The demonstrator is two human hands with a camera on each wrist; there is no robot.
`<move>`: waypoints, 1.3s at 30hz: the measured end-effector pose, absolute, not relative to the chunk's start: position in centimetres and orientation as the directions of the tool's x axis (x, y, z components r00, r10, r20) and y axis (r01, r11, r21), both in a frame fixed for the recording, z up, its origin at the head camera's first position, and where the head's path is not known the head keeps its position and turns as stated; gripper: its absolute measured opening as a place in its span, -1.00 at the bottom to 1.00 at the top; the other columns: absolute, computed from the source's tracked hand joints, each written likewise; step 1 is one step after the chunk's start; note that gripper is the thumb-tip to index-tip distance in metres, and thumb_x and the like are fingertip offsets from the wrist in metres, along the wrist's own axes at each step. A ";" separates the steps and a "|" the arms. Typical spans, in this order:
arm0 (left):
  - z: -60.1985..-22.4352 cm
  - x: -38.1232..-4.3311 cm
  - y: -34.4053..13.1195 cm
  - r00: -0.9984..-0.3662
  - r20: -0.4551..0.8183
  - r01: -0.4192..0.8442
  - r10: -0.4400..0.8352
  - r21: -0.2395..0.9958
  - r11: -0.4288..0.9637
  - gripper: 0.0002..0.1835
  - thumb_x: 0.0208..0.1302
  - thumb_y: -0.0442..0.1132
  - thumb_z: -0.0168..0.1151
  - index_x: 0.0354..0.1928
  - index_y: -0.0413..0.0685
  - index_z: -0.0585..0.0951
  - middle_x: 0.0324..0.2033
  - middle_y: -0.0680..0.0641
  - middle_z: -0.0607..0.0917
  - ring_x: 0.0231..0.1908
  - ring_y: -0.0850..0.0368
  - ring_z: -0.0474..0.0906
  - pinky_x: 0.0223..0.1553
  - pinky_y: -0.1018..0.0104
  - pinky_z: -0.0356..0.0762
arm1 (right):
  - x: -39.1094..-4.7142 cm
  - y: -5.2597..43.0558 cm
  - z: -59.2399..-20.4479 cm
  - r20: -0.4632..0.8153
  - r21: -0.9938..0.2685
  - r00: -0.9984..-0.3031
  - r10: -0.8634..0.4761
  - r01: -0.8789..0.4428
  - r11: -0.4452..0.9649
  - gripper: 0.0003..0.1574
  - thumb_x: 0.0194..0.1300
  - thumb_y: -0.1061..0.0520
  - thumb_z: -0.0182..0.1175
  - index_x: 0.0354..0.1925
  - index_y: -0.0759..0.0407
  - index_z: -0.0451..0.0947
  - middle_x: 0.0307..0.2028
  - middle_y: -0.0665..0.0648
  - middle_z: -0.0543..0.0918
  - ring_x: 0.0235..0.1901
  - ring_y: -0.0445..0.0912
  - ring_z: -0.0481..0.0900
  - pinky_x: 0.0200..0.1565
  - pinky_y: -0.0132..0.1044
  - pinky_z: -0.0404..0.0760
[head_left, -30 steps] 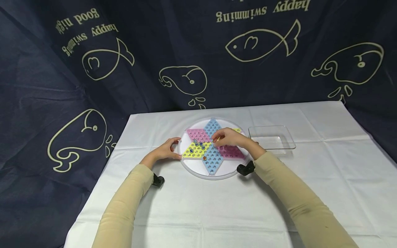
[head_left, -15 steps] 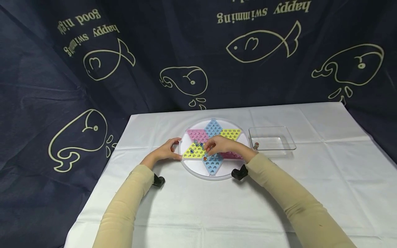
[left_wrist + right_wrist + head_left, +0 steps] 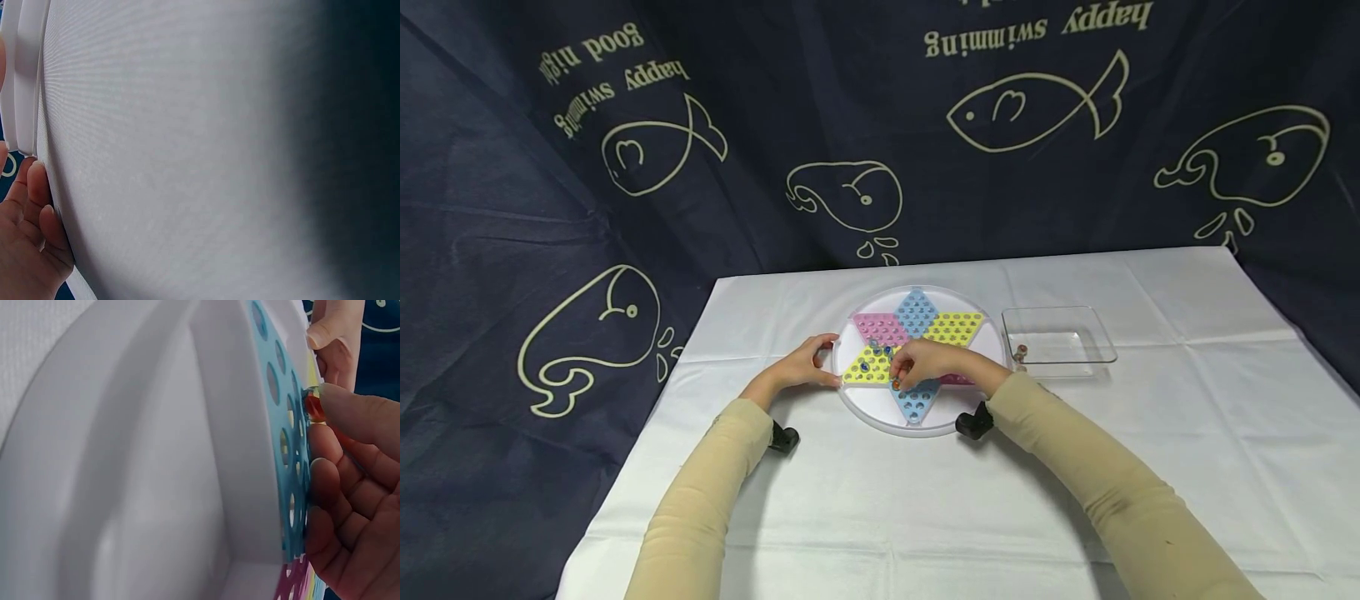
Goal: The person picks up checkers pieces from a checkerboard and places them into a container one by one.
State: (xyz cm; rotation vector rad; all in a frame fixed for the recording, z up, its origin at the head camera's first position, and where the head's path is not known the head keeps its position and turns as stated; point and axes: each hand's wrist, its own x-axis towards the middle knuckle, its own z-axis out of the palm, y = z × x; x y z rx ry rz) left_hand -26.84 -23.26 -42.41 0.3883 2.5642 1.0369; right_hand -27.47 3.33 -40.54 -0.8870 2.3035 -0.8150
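A round white Chinese checkers board [image 3: 870,409] with a star of pink, yellow and blue sections lies on the table. My right hand [image 3: 925,361] is over its near blue point. Thumb and forefinger pinch an orange marble [image 3: 314,406] right at the blue holes, seen in the right wrist view; the other fingers curl loosely beside the surface. On the left, my left hand [image 3: 801,364] rests against the board's rim with thumb and fingers spread. Its lower fingers [image 3: 37,181] hang relaxed beside the rim. Several blue marbles [image 3: 865,366] sit in the left yellow section.
A clear rectangular container [image 3: 1067,362] stands right of the board, with a few brownish marbles [image 3: 1021,352] at its left end. White cloth [image 3: 880,508] covers the table. A dark curtain [image 3: 745,100] with fish and whale drawings hangs behind it.
My right hand has moved left and toward me, from the board's middle to the near blue point. The left hand stays at the rim.
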 end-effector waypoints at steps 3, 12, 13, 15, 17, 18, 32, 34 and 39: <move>-42.4 -26.8 -23.2 -0.902 -0.217 0.119 0.372 0.705 0.699 -0.09 -0.05 -0.21 0.42 0.33 -0.16 0.14 0.16 -0.24 0.26 -0.14 0.03 0.24 -0.12 0.30 0.23 | -27.4 3.2 -40.5 -0.267 -0.680 -0.640 -0.721 -0.406 0.611 -0.78 0.01 0.25 0.31 -0.28 0.22 0.59 -0.47 -0.01 0.52 -0.42 -0.21 0.40 -0.30 -0.46 0.40; -42.4 -26.8 -23.2 -0.903 -0.210 0.125 0.375 0.707 0.696 -0.09 -0.05 -0.21 0.42 0.33 -0.16 0.14 0.17 -0.24 0.26 -0.12 0.01 0.25 -0.10 0.29 0.23 | -27.2 2.9 -40.6 -0.277 -0.664 -0.652 -0.706 -0.401 0.631 -0.82 0.03 0.25 0.31 -0.30 0.21 0.61 -0.50 -0.01 0.51 -0.45 -0.21 0.38 -0.35 -0.46 0.37; -42.4 -26.8 -23.2 -0.903 -0.210 0.125 0.376 0.707 0.696 -0.09 -0.05 -0.21 0.42 0.33 -0.15 0.14 0.17 -0.24 0.25 -0.12 0.01 0.25 -0.10 0.29 0.23 | -27.2 2.9 -40.6 -0.273 -0.663 -0.654 -0.706 -0.404 0.630 -0.83 0.02 0.25 0.31 -0.31 0.21 0.61 -0.51 -0.01 0.50 -0.46 -0.21 0.38 -0.36 -0.46 0.37; -42.4 -26.8 -23.3 -0.902 -0.209 0.127 0.378 0.708 0.695 -0.09 -0.05 -0.21 0.41 0.33 -0.15 0.13 0.17 -0.24 0.25 -0.12 0.01 0.25 -0.10 0.29 0.23 | -27.1 2.8 -40.7 -0.254 -0.653 -0.654 -0.712 -0.426 0.625 -0.83 0.02 0.25 0.32 -0.32 0.21 0.62 -0.52 -0.02 0.50 -0.47 -0.22 0.37 -0.37 -0.46 0.36; -42.4 -26.8 -23.3 -0.902 -0.206 0.131 0.380 0.708 0.694 -0.09 -0.05 -0.21 0.41 0.33 -0.15 0.13 0.17 -0.25 0.25 -0.12 0.01 0.25 -0.11 0.29 0.23 | -27.1 2.8 -40.8 -0.233 -0.642 -0.654 -0.720 -0.453 0.619 -0.84 0.01 0.25 0.33 -0.34 0.20 0.62 -0.53 -0.02 0.49 -0.48 -0.22 0.35 -0.39 -0.46 0.34; -42.4 -26.8 -23.3 -0.902 -0.203 0.133 0.381 0.709 0.692 -0.09 -0.05 -0.22 0.41 0.33 -0.16 0.14 0.16 -0.25 0.25 -0.13 0.01 0.25 -0.11 0.29 0.23 | -27.1 2.8 -40.9 -0.224 -0.637 -0.653 -0.723 -0.464 0.616 -0.85 0.01 0.24 0.33 -0.34 0.19 0.62 -0.54 -0.03 0.48 -0.49 -0.22 0.35 -0.39 -0.46 0.34; -42.3 -26.7 -23.2 -0.901 -0.214 0.126 0.379 0.705 0.698 -0.09 -0.04 -0.20 0.41 0.34 -0.14 0.13 0.16 -0.24 0.25 -0.14 0.01 0.24 -0.13 0.29 0.23 | -27.4 3.3 -40.4 -0.220 -0.628 -0.631 -0.744 -0.491 0.603 -0.87 0.02 0.21 0.33 -0.37 0.18 0.61 -0.51 -0.03 0.54 -0.47 -0.23 0.39 -0.36 -0.47 0.38; -42.3 -26.7 -23.2 -0.901 -0.222 0.119 0.374 0.702 0.702 -0.09 -0.04 -0.20 0.41 0.34 -0.13 0.13 0.17 -0.24 0.24 -0.13 0.01 0.23 -0.13 0.28 0.23 | -27.5 3.5 -40.3 -0.212 -0.638 -0.631 -0.747 -0.489 0.594 -0.87 0.02 0.22 0.32 -0.37 0.18 0.61 -0.51 -0.04 0.55 -0.47 -0.24 0.40 -0.36 -0.47 0.38; -42.4 -26.8 -23.3 -0.902 -0.231 0.109 0.365 0.695 0.711 -0.09 -0.04 -0.18 0.41 0.34 -0.12 0.12 0.18 -0.23 0.24 -0.14 0.03 0.23 -0.13 0.30 0.23 | -27.7 4.1 -40.0 -0.182 -0.666 -0.631 -0.754 -0.485 0.567 -0.88 0.02 0.23 0.30 -0.37 0.19 0.61 -0.52 -0.03 0.55 -0.48 -0.24 0.40 -0.36 -0.46 0.40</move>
